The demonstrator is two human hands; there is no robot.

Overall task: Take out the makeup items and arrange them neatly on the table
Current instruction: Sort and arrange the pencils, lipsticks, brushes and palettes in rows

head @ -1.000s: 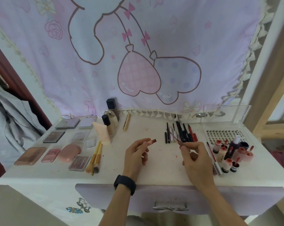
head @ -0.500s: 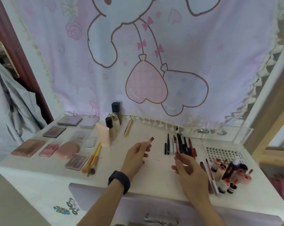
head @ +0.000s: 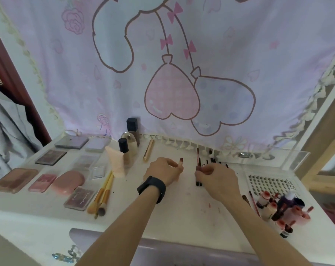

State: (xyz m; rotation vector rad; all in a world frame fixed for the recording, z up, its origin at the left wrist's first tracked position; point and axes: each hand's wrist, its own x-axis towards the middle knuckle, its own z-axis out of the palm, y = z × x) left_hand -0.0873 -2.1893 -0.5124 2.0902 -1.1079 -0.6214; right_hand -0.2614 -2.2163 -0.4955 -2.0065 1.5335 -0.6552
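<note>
on the table (head: 182,212) most makeup lies sorted; your left hand (head: 163,170) pinches a small lipstick (head: 181,160), your right hand (head: 217,175) grips a slim dark-red stick (head: 198,169) beside the pencil row (head: 213,159); both await placing.

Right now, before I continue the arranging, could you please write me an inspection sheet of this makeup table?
Surface: white table with red smudges.
Job's things: palettes left; brushes; bottles and gold tube at the back; pencil row centre; lip tubes and lash tray right.
Clutter: clear box at back right.
Hands: left hand grips a red-tipped stick; right hand pinches a pink-brown tube over the pencil row.
Cables: nothing seen.
Surroundings: pink curtain behind; grey garment left; wooden frame right.
</note>
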